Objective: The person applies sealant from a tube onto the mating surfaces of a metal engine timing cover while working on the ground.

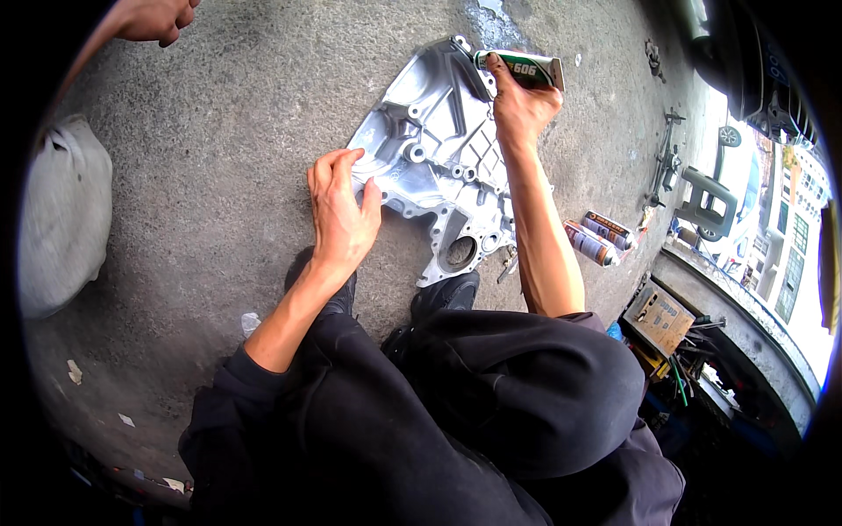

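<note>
- has a silver casting (419, 186) lying on the concrete floor (219, 158), between both hands and just in front of the shoes, with ribs, bolt holes and a large round opening near its lower end
- grasps a green-and-white carton (531, 67) in the right grip (528, 112), thumb laid over the left part, other fingers folded near the right end and partly hidden
- holds that carton beside the upper right edge of the silver casting; cannot tell whether touching
- rests the left grip (344, 209) at the left edge of the silver casting, loose and unclenched, thumb apart from the bent fingers, with fingertips at or over the rim
- bends both knees in dark trousers (544, 386) below, with the right shoe (449, 291) just beside the lower end of the silver casting
- shows two spray cans (599, 237) lying side by side on the concrete floor, right of the right forearm
- shows a pale sack (68, 219) far to the left, and another person's hand (158, 19) at the upper left, well apart from the work
- includes a wet patch (496, 24) above the carton, and a cardboard box (660, 317) among tools at the lower right
</note>
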`<state>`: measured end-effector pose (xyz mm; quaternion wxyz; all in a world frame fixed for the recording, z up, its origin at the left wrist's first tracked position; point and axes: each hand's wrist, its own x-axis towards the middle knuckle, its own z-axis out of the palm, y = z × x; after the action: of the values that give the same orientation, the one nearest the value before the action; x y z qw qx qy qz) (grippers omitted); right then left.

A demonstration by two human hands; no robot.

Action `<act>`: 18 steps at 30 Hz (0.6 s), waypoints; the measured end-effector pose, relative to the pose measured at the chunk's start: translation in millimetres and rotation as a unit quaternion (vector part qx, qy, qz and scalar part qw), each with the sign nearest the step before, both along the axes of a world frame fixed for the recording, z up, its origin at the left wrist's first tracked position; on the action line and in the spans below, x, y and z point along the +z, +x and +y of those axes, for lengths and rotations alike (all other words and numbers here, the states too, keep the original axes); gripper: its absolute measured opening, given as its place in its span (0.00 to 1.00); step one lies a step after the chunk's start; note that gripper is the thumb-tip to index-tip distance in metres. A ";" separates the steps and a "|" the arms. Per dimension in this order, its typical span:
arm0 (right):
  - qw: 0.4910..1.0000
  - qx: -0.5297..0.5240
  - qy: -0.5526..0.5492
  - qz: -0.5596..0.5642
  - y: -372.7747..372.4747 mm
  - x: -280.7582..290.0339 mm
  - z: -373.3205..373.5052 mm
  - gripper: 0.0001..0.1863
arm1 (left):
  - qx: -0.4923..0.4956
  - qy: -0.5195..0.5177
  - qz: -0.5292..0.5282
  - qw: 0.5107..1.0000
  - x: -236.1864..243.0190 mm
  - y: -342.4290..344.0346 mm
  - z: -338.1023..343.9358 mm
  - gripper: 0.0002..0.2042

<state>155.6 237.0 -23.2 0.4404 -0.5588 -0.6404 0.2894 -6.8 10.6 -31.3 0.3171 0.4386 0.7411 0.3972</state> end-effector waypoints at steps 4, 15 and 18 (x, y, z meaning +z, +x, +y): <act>0.999 -0.011 0.035 0.041 -1.7 -1.5 0.1 0.13 | -0.001 -0.004 -0.002 1.000 1.5 0.1 0.3 0.19; 1.000 -0.013 0.025 0.008 8.1 -0.4 -6.6 0.12 | -0.002 0.000 0.005 1.000 0.6 0.6 -0.2 0.20; 0.999 -0.014 0.028 0.013 7.5 0.9 -8.8 0.12 | -0.001 -0.002 0.004 1.000 0.5 0.6 -0.6 0.20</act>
<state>163.1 228.2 -22.3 0.4678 -0.5517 -0.6346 0.2721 -6.1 10.0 -30.8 0.3157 0.4399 0.7427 0.3940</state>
